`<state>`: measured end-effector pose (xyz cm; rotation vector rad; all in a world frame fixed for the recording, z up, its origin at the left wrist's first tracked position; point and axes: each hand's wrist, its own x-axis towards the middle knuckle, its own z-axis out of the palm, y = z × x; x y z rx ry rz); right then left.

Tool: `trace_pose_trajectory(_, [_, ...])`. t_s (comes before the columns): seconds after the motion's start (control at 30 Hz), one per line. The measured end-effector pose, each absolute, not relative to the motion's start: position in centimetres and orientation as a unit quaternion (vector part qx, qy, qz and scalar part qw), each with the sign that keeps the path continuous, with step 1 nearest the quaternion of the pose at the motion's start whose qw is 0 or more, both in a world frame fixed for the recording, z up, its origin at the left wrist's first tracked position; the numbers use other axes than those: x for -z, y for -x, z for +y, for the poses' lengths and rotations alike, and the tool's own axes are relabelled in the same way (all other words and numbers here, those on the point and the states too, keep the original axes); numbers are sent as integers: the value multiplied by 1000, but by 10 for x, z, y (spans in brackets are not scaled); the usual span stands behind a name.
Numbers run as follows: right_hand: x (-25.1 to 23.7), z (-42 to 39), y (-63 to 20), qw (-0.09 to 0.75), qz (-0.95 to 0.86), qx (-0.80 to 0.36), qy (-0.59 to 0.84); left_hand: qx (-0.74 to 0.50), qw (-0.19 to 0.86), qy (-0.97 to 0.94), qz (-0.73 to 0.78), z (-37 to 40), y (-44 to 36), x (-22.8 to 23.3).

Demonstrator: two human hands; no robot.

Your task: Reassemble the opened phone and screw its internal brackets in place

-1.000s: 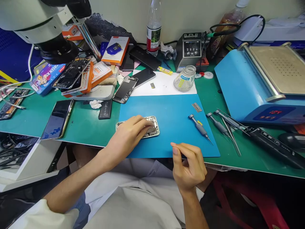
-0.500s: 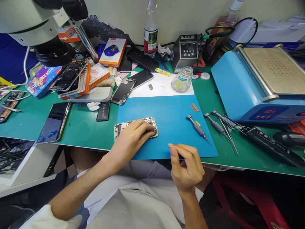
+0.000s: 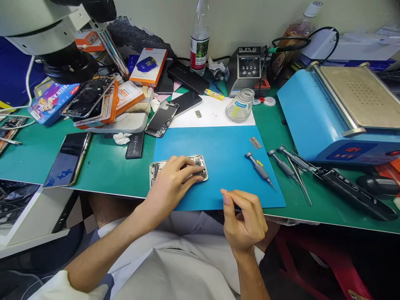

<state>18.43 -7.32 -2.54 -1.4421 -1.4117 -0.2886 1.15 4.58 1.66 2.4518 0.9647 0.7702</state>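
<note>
Right, the left hand lies flat over the opened phone, fingers spread loose and pressing on it rather than gripping; the phone sits at the near-left corner of the blue mat. The right hand hovers off the surface's near edge, fingers curled, thumb to forefinger (anything pinched there, cannot tell). A screwdriver lies well apart to its right.

red digits, perhaps "104", on blue heating machine
</note>
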Motion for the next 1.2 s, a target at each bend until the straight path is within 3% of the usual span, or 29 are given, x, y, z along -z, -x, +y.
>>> trace_pose_trajectory(0.2, [22, -73, -184, 510, -591, 111, 615, -292, 222, -874, 319, 41, -10, -20])
trace_pose_trajectory(0.47, [9, -63, -176, 425, -626, 61, 651, -296, 259, -862, 320, 45, -10, -20])
trace_pose_trajectory(1.2, [4, -58, -169, 383, -601, 40, 700, -272, 306, -855, 318, 48, -8, -23])
